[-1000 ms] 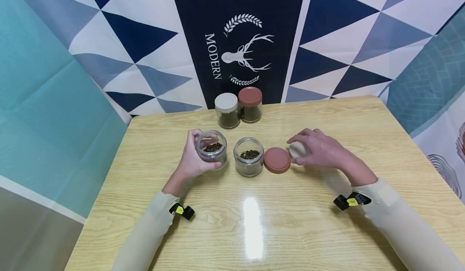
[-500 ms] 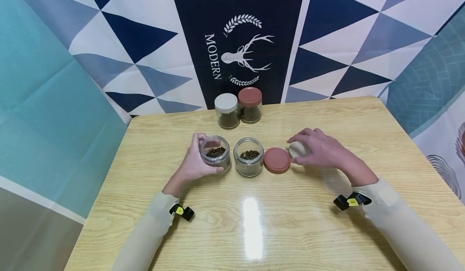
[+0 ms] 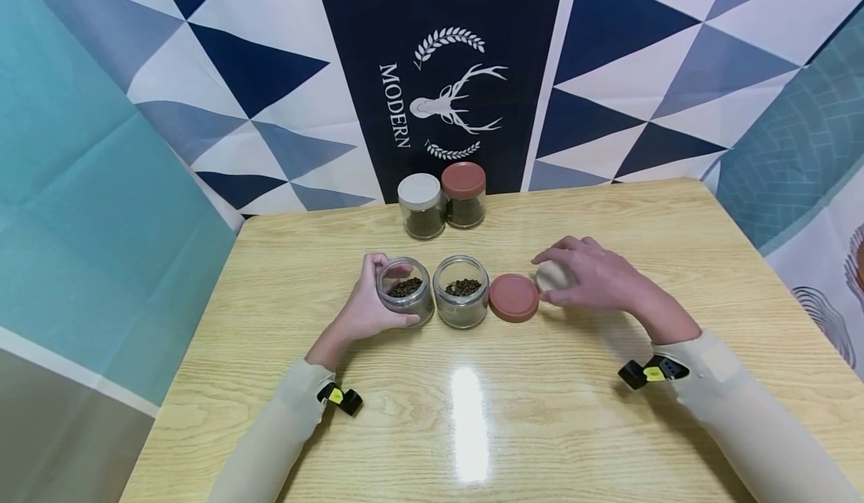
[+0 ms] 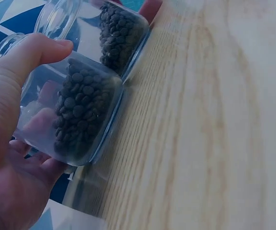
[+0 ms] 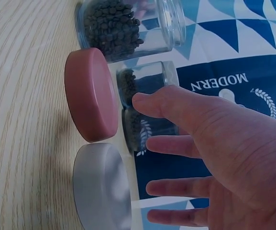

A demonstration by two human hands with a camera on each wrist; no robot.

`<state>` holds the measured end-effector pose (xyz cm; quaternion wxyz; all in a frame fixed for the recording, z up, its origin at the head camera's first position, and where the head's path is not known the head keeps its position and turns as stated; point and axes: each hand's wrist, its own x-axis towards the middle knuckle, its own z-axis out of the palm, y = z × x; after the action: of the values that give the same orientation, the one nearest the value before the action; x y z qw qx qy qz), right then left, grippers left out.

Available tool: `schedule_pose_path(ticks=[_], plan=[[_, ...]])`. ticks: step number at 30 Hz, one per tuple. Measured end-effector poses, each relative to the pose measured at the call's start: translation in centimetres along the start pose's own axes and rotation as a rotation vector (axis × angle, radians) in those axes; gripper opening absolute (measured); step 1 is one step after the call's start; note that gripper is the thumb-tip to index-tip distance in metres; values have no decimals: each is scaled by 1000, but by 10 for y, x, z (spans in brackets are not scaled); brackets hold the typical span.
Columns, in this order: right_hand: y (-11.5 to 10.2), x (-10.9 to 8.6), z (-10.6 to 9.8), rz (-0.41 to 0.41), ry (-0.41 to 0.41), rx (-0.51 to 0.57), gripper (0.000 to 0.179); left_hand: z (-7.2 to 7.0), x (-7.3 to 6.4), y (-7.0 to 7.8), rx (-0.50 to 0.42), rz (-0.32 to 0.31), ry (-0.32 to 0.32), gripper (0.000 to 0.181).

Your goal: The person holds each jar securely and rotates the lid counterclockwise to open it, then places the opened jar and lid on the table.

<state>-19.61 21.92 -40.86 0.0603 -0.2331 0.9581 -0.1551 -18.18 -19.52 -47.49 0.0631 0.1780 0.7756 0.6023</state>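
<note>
My left hand grips an open glass jar part-filled with dark brown beans, thumb on the near side and fingers round the far side. In the left wrist view, this jar has its base at the wooden surface. Close on its right stands a second open jar with similar beans. A red lid lies right of that jar, and beside it is a white lid, partly hidden under my right hand. The right wrist view shows my fingers extended, with a gap to the white lid.
At the back of the wooden table stand two lidded jars with dark contents, one white-topped and one red-topped. Behind them hangs a patterned cloth with a deer-head print.
My left hand has moved the held jar a little right and nearer to me, up beside the second jar. My right hand has stayed over the white lid.
</note>
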Motion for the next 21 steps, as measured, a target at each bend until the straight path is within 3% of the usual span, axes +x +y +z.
schedule_pose_path(ticks=[16, 21], plan=[[-2, 1, 1, -11, 1, 9, 60, -3, -4, -4, 69, 7, -6, 95], [-2, 1, 2, -13, 5, 8, 58, -4, -4, -3, 93, 32, -27, 106]])
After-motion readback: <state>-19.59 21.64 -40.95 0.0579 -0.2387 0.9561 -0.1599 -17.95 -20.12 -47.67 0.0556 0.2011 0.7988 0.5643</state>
